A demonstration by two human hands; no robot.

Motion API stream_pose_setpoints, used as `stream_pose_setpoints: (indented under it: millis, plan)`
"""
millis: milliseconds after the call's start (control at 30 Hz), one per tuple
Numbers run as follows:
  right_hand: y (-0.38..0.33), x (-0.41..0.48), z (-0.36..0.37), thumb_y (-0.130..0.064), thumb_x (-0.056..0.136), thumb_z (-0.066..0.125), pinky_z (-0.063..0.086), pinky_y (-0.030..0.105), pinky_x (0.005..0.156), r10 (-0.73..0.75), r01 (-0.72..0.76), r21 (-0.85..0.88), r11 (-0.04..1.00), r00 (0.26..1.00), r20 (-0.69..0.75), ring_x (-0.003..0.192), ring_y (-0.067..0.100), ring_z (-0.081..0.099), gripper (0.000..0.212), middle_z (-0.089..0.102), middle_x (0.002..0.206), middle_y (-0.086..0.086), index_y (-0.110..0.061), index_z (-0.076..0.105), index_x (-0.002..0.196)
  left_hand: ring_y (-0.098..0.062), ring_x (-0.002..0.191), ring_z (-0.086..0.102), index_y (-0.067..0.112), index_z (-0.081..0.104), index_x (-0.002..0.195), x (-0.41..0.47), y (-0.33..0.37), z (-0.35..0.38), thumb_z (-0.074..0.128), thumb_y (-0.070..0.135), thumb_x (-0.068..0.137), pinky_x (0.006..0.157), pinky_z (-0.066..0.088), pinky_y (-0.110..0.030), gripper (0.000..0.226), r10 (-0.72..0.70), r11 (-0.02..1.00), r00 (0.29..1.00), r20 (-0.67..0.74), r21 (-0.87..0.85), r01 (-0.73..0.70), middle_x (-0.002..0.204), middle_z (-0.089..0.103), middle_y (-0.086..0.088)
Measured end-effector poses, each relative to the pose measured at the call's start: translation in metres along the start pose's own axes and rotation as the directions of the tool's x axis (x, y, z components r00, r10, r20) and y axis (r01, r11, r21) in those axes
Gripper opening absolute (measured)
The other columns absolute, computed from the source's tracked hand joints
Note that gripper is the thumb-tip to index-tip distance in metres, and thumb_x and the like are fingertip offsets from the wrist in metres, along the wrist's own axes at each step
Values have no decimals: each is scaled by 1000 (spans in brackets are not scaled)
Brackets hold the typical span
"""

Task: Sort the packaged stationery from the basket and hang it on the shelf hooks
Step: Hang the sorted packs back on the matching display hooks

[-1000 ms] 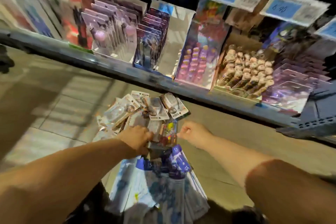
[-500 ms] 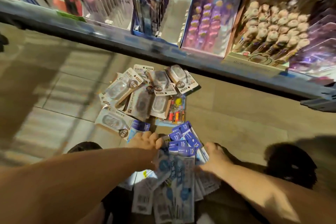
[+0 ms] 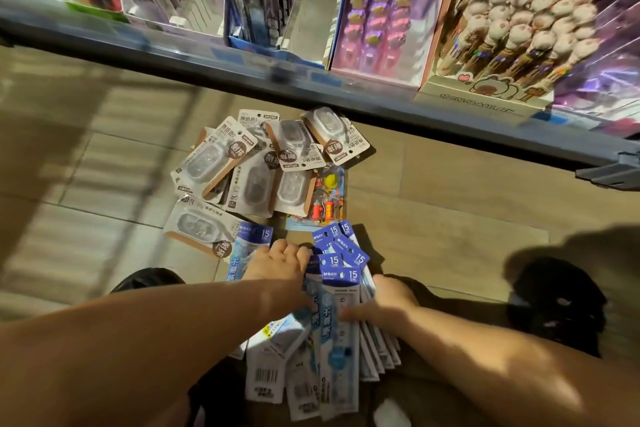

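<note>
Head view, looking down. A fan of long blue-and-white carded packs (image 3: 337,357), apparently rulers, lies close to the person's lap. The right hand (image 3: 388,300) grasps the fan, thumb across its face and fingers at its right edge. The left hand (image 3: 277,262) rests knuckles-up on the fan's left side, touching an outlying pack; whether it pinches anything cannot be told, as its fingertips are hidden. Beyond the hands, a loose heap of white-and-brown blister packs (image 3: 256,180) lies on the tiled floor (image 3: 86,184), partly covering one small pack of red and yellow figures (image 3: 327,198). The grey metal shelf edge (image 3: 242,62) runs above the heap. No hooks are in view.

Hazards, as judged: the glossy packs are splayed, not squared, so a one-sided grasp may let inner ones slide out on lifting. Unaligned blue headers would leave the hang holes out of register, hindering hanging. A hasty lift could strike the overhanging shelf edge.
</note>
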State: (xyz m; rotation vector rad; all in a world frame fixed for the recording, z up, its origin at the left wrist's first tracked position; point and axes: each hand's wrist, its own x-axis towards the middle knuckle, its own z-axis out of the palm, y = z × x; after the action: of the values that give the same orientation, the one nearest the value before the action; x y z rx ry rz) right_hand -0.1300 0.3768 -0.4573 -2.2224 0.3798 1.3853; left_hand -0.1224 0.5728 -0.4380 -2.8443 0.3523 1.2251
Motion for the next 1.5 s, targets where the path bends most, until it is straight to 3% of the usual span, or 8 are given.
stream_pose_setpoints:
  millis: [100,367,500,667,800,1000,1300,1500]
  plan:
    - [-3,2,5,-50,49,86,56,38,86,-27,27,179,984,1000,1,90,14,67,60,69,100,-4,-32,56,98,-23,125,37,21,32,132,5,-3,-2,54,66,85,101,30,-38,69,-12,1000,1000,-1,2,12,136,43,-2]
    - [-22,14,-2,-36,60,89,50,40,91,-116,118,194,974,993,-18,104,21,61,67,64,112,0,-20,51,114,-24,126,41,19,33,131,11,-11,-7,56,63,85,99,33,-38,68,-70,997,997,-10,-43,70,136,46,-3]
    - [-30,21,-13,-21,62,90,51,40,92,-97,118,316,941,992,-83,101,19,63,51,68,112,2,-24,56,101,-27,123,47,18,34,128,14,-17,-14,57,62,85,96,36,-39,66,-101,983,994,-44,-156,93,133,51,-5]
    - [-29,26,-29,-36,38,96,50,43,94,-86,118,486,866,992,-88,112,22,61,107,62,127,4,-15,50,132,-31,115,55,17,30,135,18,-22,-17,58,56,89,89,43,-38,67,-135,925,990,-44,-364,110,127,58,-8]
    - [-29,20,-35,-5,66,85,53,36,81,-111,134,587,798,991,-76,96,18,67,56,71,108,4,-13,59,116,-27,118,55,19,27,144,17,-19,-16,53,51,94,92,42,-36,65,-166,863,986,6,-484,149,133,56,-6]
    - [-17,19,-35,-6,63,86,53,47,91,-99,130,654,746,992,-83,97,23,70,54,73,105,5,-14,62,110,-23,119,54,22,48,124,16,-14,-14,57,47,93,105,34,-39,41,-140,828,989,56,-541,148,125,62,2]
    - [-11,28,-23,-21,65,88,54,46,90,-26,111,529,841,986,-166,95,18,67,48,70,105,2,-19,59,103,-18,113,55,29,47,109,17,-5,-17,67,63,79,103,33,-41,49,-174,768,980,97,-609,196,106,56,10]
    - [-21,20,-12,-28,68,85,45,28,87,-104,175,195,965,940,-326,115,21,56,81,56,128,5,-21,38,133,-20,113,57,25,43,127,20,14,-19,71,57,78,98,38,-35,64,-183,780,979,88,-593,199,119,61,4]
